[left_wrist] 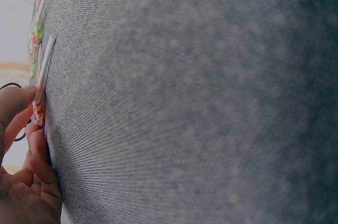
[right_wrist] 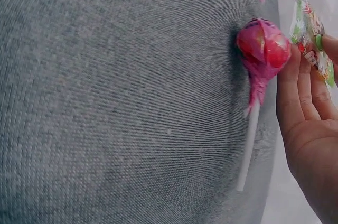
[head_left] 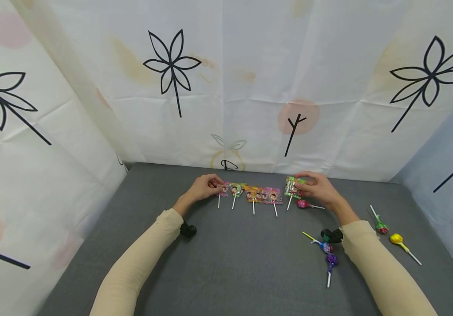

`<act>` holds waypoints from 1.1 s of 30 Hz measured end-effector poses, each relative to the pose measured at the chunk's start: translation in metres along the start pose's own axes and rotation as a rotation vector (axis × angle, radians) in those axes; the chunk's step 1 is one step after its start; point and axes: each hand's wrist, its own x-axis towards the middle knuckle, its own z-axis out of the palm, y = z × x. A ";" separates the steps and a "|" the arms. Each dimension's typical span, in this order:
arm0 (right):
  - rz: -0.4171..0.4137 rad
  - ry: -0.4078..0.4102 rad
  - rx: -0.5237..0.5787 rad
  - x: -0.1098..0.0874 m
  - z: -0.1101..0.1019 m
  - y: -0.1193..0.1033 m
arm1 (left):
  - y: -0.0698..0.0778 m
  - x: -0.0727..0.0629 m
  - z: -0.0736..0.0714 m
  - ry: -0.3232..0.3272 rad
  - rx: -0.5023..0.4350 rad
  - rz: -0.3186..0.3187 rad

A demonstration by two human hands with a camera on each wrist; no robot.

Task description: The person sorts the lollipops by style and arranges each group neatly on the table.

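Note:
At the left end of a row of flat, wrapped lollipops, my left hand (head_left: pixel 205 187) pinches the edge of a pink-wrapped lollipop (head_left: pixel 223 189) between thumb and fingers. The left wrist view shows this lollipop's white stick (left_wrist: pixel 47 57). A green-wrapped lollipop (head_left: pixel 236 189), an orange-wrapped one (head_left: pixel 254 194) and another pink one (head_left: pixel 272 196) continue the row. At its right end, my right hand (head_left: pixel 316 189) holds a clear-and-green wrapped lollipop (right_wrist: pixel 309 34), its stick pointing toward me in the head view. Just below the right hand lies a round pink lollipop (right_wrist: pixel 264 49).
Near the right forearm lie a blue lollipop (head_left: pixel 326 248) and a purple one (head_left: pixel 332 260). Farther right are a green lollipop (head_left: pixel 381 227) and a yellow one (head_left: pixel 396 239). Patterned white cloth (head_left: pixel 250 87) stands behind the grey tabletop (head_left: pixel 226 263).

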 end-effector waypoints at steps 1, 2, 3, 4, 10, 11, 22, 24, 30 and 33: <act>0.004 0.002 -0.001 0.001 0.000 0.001 | 0.000 0.000 0.000 0.000 0.001 -0.001; 0.008 0.003 -0.002 0.002 0.000 0.003 | -0.001 0.001 0.001 -0.001 0.000 -0.002; 0.008 -0.001 -0.010 0.003 -0.001 0.004 | -0.001 0.001 0.001 -0.001 0.000 -0.004; 0.010 0.000 -0.015 0.004 -0.001 0.005 | -0.002 0.001 0.001 -0.002 0.001 -0.006; 0.024 -0.011 -0.031 0.007 0.000 0.009 | -0.003 0.002 0.002 -0.006 0.009 -0.014; 0.025 -0.013 -0.034 0.008 0.001 0.009 | -0.003 0.002 0.002 -0.007 0.009 -0.015; 0.047 -0.009 -0.056 0.009 0.006 0.008 | -0.003 0.001 0.002 0.000 -0.009 0.004; 0.055 -0.019 -0.077 0.008 0.005 0.008 | -0.003 0.002 0.002 0.002 -0.004 0.001; 0.083 -0.043 -0.131 0.004 0.000 0.007 | -0.004 0.002 0.002 0.001 0.005 -0.003; 0.087 -0.055 -0.130 0.002 -0.001 0.006 | -0.004 0.002 0.002 0.001 0.010 0.004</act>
